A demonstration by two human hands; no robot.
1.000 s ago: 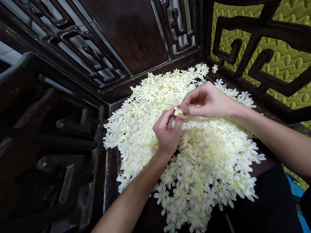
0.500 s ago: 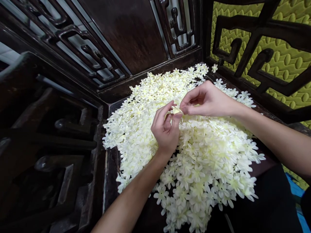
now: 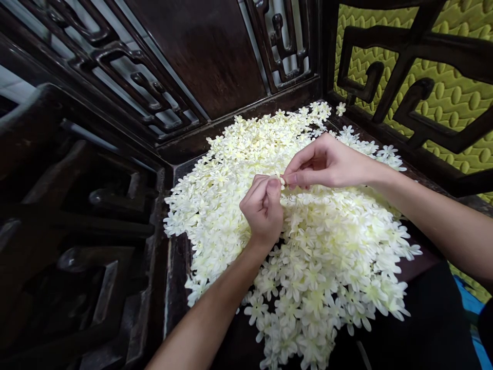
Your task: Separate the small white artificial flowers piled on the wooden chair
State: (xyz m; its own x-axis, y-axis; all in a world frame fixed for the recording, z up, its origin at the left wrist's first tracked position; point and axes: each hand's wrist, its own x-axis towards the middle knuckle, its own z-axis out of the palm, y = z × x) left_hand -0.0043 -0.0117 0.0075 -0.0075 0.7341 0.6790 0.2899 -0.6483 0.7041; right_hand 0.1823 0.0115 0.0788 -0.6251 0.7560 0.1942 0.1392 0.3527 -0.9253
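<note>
My left hand (image 3: 264,205) is closed above the heap, its thumb pressed against curled fingers. Between it and my right hand, part of a small pale yellow flower (image 3: 282,182) shows; the rest is covered by the fingers. My right hand (image 3: 325,163) pinches with thumb and forefinger at the flower's right side, and the fingertips of both hands nearly meet. Under and around both hands spreads a thick heap of white and cream artificial-looking flowers (image 3: 219,205), five or so petals each, loose and overlapping.
The heap lies on a dark wooden seat (image 3: 179,262). Carved lattice panels (image 3: 150,87) rise behind and at the left. At the right, a carved wooden armrest (image 3: 408,41) stands before a yellow-green quilted cloth (image 3: 458,87). One flower (image 3: 341,108) lies apart in the back corner.
My left fingers have curled in and the thumb has closed over them, so the flower is now mostly covered. My right hand keeps its pinch, almost in the same place.
</note>
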